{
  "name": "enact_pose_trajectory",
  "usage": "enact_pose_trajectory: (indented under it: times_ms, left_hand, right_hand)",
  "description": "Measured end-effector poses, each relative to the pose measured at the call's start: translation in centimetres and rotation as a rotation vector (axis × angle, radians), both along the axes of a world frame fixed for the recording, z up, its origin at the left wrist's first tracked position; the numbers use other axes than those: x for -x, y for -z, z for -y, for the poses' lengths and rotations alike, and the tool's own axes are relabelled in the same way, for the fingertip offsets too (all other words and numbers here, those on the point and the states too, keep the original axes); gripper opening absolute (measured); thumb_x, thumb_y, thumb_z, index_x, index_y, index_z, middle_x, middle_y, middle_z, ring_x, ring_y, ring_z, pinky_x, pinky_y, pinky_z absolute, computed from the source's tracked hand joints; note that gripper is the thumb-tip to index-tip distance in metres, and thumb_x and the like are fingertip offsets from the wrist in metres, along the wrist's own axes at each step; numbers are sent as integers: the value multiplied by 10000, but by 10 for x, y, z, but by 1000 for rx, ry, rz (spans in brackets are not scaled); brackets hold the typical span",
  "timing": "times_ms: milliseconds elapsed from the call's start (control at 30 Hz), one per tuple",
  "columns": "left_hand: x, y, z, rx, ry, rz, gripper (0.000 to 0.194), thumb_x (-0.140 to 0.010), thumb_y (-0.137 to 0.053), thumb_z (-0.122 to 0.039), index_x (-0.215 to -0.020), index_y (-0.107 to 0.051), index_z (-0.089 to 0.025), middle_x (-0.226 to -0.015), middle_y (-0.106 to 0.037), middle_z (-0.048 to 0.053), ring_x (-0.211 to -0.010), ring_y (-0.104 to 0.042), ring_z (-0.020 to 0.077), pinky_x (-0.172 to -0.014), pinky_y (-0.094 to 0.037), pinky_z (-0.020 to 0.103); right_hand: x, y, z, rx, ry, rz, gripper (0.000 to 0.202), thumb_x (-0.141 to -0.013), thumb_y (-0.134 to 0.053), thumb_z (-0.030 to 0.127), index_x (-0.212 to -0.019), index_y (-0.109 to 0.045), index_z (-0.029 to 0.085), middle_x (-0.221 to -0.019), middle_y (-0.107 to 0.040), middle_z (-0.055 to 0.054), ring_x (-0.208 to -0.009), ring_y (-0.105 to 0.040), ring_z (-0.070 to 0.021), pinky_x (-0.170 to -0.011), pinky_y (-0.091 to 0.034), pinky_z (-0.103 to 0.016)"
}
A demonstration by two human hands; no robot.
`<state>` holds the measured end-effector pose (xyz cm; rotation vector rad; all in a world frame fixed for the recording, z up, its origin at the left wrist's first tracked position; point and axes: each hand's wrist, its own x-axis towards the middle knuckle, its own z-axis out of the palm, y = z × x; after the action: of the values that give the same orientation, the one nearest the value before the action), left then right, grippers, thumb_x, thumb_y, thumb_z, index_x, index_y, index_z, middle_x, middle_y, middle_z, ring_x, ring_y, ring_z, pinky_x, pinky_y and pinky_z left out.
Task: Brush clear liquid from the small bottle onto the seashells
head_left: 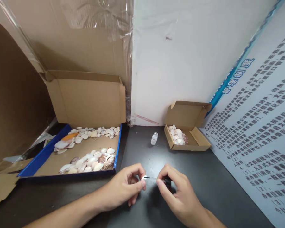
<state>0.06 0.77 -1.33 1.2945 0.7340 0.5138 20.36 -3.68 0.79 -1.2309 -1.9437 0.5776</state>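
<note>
Low in the middle of the head view, my left hand [129, 185] pinches a small white shell [144, 178] between thumb and fingertips. Most of the shell is hidden by those fingers. Facing it, my right hand [177, 190] holds a thin-stemmed brush [152, 177] with a black cap [167, 182], partly covered by the fingers. The brush's dark tip touches the shell or lies just in front of it; I cannot tell which. Beyond both hands, a small clear bottle [154, 138] with a whitish label or contents stands uncapped on the dark table [137, 152].
At left lies an open blue-edged cardboard box [45, 164] with two groups of shells [90, 161] and an orange piece [69, 136]. A smaller open cardboard box [192, 147] with pale shells [177, 135] stands at back right. A printed panel [258, 142] borders the right.
</note>
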Motion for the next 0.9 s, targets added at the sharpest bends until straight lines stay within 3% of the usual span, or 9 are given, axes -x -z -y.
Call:
enact_pose_trajectory:
  times_ms: [900]
  left_hand:
    - [2, -10, 1, -64, 1, 24, 304, -851, -655, -430, -863, -471, -188, -768, -609, -32, -434, -505, 37, -412, -401, 174]
  right_hand:
    - [-1, -5, 3, 36, 26, 20, 122, -889, -511, 204, -768, -500, 213, -658, -535, 21, -580, -490, -137, -539, -385, -246]
